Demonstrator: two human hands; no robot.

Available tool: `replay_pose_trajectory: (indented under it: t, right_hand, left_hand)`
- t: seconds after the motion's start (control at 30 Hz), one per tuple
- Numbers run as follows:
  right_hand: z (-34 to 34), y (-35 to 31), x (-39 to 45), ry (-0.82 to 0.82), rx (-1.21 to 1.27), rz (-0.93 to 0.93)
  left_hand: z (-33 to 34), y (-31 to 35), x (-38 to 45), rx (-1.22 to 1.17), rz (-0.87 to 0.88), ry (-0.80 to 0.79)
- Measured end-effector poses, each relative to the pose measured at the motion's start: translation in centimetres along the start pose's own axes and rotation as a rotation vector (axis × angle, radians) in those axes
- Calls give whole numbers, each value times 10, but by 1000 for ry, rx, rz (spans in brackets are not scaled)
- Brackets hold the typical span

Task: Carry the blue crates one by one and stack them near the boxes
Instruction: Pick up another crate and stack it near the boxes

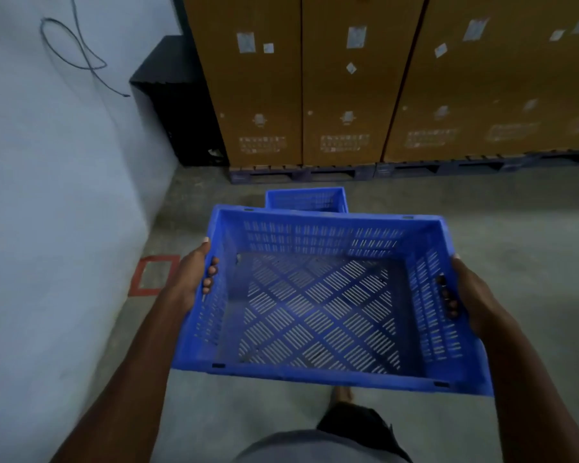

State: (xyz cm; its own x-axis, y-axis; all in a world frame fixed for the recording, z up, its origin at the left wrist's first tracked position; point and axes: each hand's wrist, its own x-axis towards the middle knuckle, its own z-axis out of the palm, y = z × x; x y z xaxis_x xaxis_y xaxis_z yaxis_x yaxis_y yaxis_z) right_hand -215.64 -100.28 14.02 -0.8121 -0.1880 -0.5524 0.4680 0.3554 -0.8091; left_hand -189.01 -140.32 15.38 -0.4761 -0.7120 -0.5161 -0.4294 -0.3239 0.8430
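Carrying an empty blue crate toward the one already set down by the boxes

The person holds the carried crate level at waist height, the left hand and right hand each gripping a short side with fingers curled through the handle slots. A second blue crate sits on the concrete floor just ahead, near the pallet under the tall cardboard boxes. To stack cleanly, the person would likely do best to step close, keep the crate level, line its corners over the lower rim, lower both sides together, and slip the fingers out only once it seats
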Motion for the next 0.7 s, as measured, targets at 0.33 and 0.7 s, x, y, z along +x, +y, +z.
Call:
replay_pose_trajectory:
  t: [0.33,0.7]
  right_hand:
    - [62,-140,241,-69,-58,-23]
    - [167,-234,470,-103,-173,79]
  left_hand:
    - [80,104,201,12,-15,94]
    - [130,171,430,76,-103,153]
